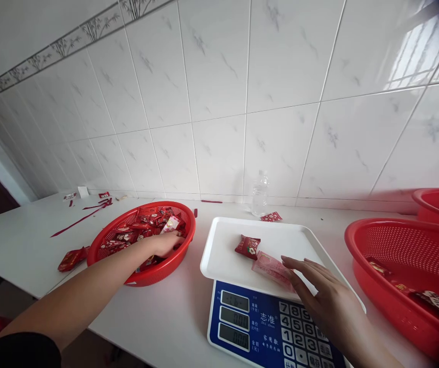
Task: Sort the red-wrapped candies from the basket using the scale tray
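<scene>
Two bare hands at a white, smooth-surfaced worktop beside a white tiled wall. The left hand reaches over the near rim of a round, red, perforated plastic basket, its fingers sunk among small, shiny, mostly red wrapped packets. The packets hide the fingertips, so whether this grip is closed on anything cannot be told. The right hand is released, fingers extended and slightly spread above a shallow, white plastic tray; it encloses nothing.

The tray rests on a blue-and-white electronic scale, presumably so that whatever lies on it bears on the weighing platform while the keypad and three displays face the person. Two wrapped pieces lie flat on the tray: a dark-red, pillow-shaped packet and a pale-pink, elongated packet, their ends meeting or nearly so. The pink packet lies just beyond the fingertips of the right grip, its near end partly beneath them; contact is uncertain. The spread fingers probably serve to steady or adjust it. The dark-red packet lies farther left, apart from that grip. The loose packets surround the left grip within the basket, whose raised wall appears to keep them together.

A clear plastic bottle stands behind the tray; a larger red plastic basket stands to its right.
</scene>
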`<state>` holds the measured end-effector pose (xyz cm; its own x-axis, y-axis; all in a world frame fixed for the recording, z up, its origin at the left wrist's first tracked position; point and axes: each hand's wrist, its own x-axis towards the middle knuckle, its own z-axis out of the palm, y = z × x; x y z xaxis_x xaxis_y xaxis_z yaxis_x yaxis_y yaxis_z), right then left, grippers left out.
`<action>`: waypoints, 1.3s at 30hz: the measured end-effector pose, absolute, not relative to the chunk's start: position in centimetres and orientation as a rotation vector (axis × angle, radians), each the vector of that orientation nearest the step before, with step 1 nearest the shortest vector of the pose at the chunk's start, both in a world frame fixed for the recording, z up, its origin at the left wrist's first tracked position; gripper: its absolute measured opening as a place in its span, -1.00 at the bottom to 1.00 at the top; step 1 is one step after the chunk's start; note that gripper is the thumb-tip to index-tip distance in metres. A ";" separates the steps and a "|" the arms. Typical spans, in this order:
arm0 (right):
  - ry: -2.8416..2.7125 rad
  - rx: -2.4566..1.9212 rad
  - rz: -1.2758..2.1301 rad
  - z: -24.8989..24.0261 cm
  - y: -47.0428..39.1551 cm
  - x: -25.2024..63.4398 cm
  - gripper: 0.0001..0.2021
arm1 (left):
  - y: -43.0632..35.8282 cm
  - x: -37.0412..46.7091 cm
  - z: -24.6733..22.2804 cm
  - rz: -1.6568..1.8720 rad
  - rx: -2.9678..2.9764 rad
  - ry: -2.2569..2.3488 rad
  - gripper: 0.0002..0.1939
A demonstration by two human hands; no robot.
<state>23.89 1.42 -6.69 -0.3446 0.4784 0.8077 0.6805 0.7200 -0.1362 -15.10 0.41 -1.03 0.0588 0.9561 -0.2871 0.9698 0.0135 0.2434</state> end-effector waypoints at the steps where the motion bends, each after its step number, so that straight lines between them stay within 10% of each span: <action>1: -2.010 -0.884 -0.267 -6.7 1.4 23.9 -0.59 | 0.4 -15.1 -0.8 -0.026 1.961 1.914 -0.64; 12: -2.001 -0.912 -0.164 -6.5 1.3 24.1 -0.65 | -0.5 -17.2 4.9 0.448 1.685 2.024 -0.30; 25: -1.892 -1.059 -0.190 -5.9 1.3 24.1 -0.68 | 3.8 -0.9 4.2 0.503 2.308 1.605 -0.80; 39: -1.850 -1.054 -0.133 -5.4 1.2 24.4 -0.73 | 4.2 2.6 3.8 0.424 2.475 1.500 -0.72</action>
